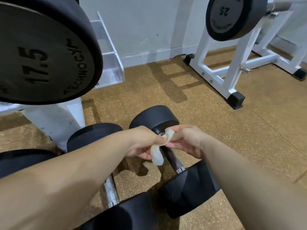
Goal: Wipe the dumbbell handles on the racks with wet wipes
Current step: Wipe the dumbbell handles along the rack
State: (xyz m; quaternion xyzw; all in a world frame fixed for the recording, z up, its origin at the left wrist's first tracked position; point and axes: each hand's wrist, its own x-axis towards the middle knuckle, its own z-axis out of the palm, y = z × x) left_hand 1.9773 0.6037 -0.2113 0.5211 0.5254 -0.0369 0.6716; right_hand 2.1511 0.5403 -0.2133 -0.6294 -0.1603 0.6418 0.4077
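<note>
Left hand (pixel 142 144) at nine o'clock and right hand (pixel 186 141) at three o'clock both pinch the wet wipe (pixel 157 156), seemingly refolding it just above the dumbbell handle (pixel 174 161) running toward five o'clock.

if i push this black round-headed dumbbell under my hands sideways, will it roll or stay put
The black round-headed dumbbell would probably roll: its heads look cylindrical and nothing visible chocks it on the speckled brown floor. It likely needs a firm shove, given those thick heads. Pushed left, it would soon meet the neighbouring dumbbell.
</note>
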